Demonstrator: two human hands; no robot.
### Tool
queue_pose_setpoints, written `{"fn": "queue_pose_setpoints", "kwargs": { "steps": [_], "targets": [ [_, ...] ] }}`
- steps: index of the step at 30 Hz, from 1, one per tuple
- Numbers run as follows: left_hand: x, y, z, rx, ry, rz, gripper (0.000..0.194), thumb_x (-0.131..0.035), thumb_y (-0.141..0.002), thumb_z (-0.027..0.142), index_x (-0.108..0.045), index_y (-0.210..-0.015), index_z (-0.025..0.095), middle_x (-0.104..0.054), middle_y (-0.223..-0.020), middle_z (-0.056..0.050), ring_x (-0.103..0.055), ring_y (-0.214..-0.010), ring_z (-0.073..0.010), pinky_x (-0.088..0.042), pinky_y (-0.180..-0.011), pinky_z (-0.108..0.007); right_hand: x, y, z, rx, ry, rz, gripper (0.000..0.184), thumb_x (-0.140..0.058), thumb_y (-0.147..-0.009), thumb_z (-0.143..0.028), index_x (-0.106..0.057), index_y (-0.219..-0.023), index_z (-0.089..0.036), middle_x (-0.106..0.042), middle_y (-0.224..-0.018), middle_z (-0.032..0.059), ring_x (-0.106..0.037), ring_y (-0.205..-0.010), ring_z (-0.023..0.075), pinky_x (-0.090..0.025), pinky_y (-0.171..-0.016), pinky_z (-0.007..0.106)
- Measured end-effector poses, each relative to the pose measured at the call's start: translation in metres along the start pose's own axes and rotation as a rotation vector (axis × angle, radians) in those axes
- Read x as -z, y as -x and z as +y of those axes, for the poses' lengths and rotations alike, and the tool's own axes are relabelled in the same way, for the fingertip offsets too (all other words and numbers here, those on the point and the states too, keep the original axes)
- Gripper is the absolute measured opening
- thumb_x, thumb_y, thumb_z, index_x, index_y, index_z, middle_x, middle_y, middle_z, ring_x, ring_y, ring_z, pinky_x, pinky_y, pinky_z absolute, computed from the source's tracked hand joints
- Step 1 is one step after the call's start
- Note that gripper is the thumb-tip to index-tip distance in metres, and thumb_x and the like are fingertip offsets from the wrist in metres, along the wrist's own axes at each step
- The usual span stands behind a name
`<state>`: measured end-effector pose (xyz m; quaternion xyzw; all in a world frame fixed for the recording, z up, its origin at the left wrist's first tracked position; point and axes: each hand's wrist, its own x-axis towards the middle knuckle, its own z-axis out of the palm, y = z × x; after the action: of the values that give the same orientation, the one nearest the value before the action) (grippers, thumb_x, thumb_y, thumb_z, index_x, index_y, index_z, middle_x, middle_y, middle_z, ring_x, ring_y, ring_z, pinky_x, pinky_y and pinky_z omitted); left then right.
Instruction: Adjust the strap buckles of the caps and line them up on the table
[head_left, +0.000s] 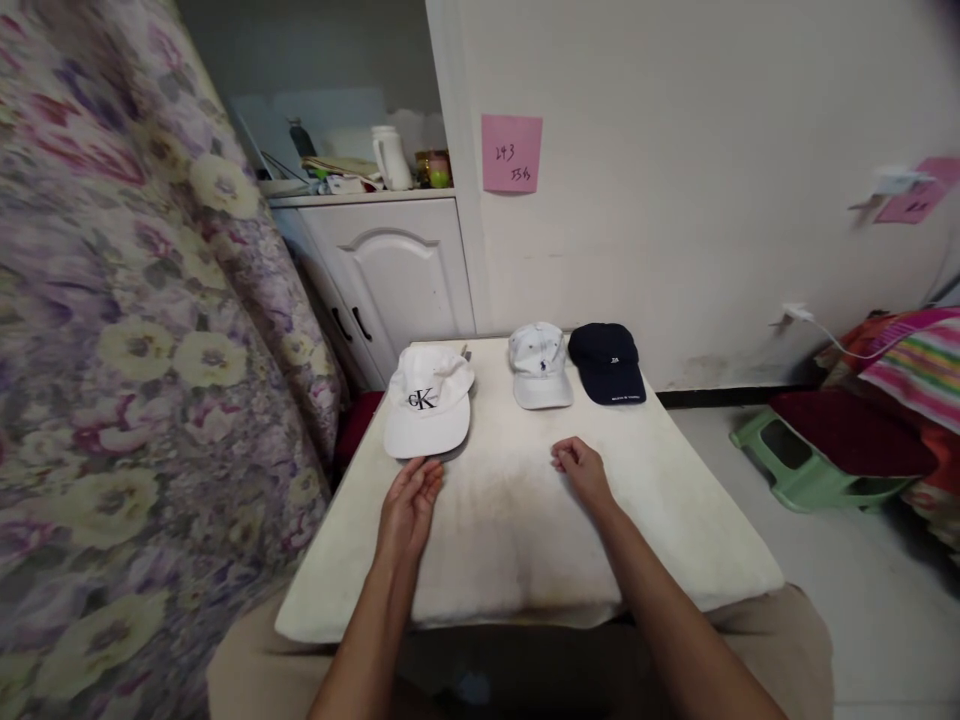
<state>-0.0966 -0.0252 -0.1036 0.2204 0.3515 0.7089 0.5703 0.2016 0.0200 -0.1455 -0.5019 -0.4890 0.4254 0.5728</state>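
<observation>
A white baseball cap with dark "CK" lettering (427, 400) rests at the table's left, its brim facing me. My left hand (409, 505) is just below that brim, palm turned partly up and fingers stretched out; the fingertips are at the brim's edge, and I cannot tell whether they touch it. A pale cap with a small dark emblem (540, 362) sits near the back edge. Beside it on the right lies a navy cap with small white marks (609, 360). My right hand (585, 472) hovers over or rests on the table in front of these two, fingers curled, nothing visible in them.
A cream cloth covers the small table (517, 540). Floral curtain (172, 400) hangs close on the left. Behind are a white cabinet (397, 260) with a jug (391, 158) on top, and a wall. A green stool (795, 460) stands on the right.
</observation>
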Motion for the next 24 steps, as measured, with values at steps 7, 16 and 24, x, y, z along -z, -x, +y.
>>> {"fn": "queue_pose_setpoints", "kwargs": {
  "steps": [7,16,24],
  "targets": [
    [-0.026,-0.029,0.023,-0.034,0.087,-0.039,0.018,-0.063,-0.084,0.005,-0.07,-0.098,0.014,-0.079,-0.095,-0.008,-0.075,-0.089,-0.0191,-0.06,-0.087,-0.033,-0.002,-0.003,0.001,0.001,-0.016,0.0,0.016,-0.06,-0.078,-0.032,-0.065,-0.081,-0.017,-0.068,-0.073,0.0025,-0.067,-0.065,0.0189,-0.053,-0.062,0.03],
    [-0.072,-0.064,0.047,-0.041,0.222,-0.096,0.059,-0.042,-0.09,-0.006,-0.051,-0.141,0.022,-0.073,-0.121,-0.011,-0.072,-0.105,-0.023,-0.053,-0.101,-0.047,-0.003,-0.006,0.003,0.002,-0.061,-0.005,0.012,-0.06,-0.077,-0.028,-0.066,-0.08,-0.018,-0.068,-0.071,0.0013,-0.066,-0.063,0.0176,-0.052,-0.061,0.029],
    [-0.121,-0.048,0.039,-0.094,0.307,-0.257,0.07,-0.046,-0.089,-0.007,-0.045,-0.146,0.033,-0.065,-0.135,-0.006,-0.066,-0.117,-0.0223,-0.049,-0.105,-0.046,-0.002,-0.007,-0.003,-0.039,-0.239,-0.021,0.015,-0.072,-0.074,-0.031,-0.068,-0.076,-0.017,-0.069,-0.071,0.001,-0.063,-0.061,0.0158,-0.051,-0.06,0.028]
  ]
}}
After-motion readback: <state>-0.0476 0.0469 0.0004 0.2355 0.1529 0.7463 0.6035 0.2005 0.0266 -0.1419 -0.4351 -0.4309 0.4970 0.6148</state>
